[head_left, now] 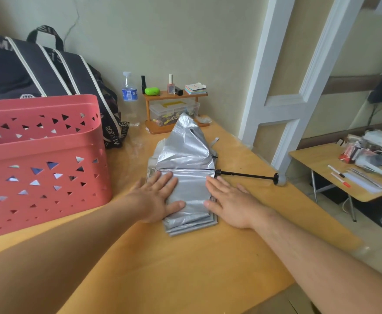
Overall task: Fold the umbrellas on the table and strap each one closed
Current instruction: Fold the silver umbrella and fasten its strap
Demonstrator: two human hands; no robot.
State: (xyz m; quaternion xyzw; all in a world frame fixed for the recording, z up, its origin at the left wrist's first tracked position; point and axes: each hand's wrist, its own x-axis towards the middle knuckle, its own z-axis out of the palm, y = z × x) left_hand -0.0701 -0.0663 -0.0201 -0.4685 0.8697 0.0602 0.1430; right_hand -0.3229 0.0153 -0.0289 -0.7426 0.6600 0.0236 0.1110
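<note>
Pressing flat with straight fingers, the left hand (157,198) and right hand (229,203) grasp nothing and rest on the silver umbrella (186,159), whose canopy lies mid-tabletop (185,268), black shaft (246,175) pointing right. A pink basket (40,159) stands just left.

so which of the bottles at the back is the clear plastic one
The water bottle with the blue label, left of the wooden shelf; the nail polish bottle on the shelf is pink.
</note>
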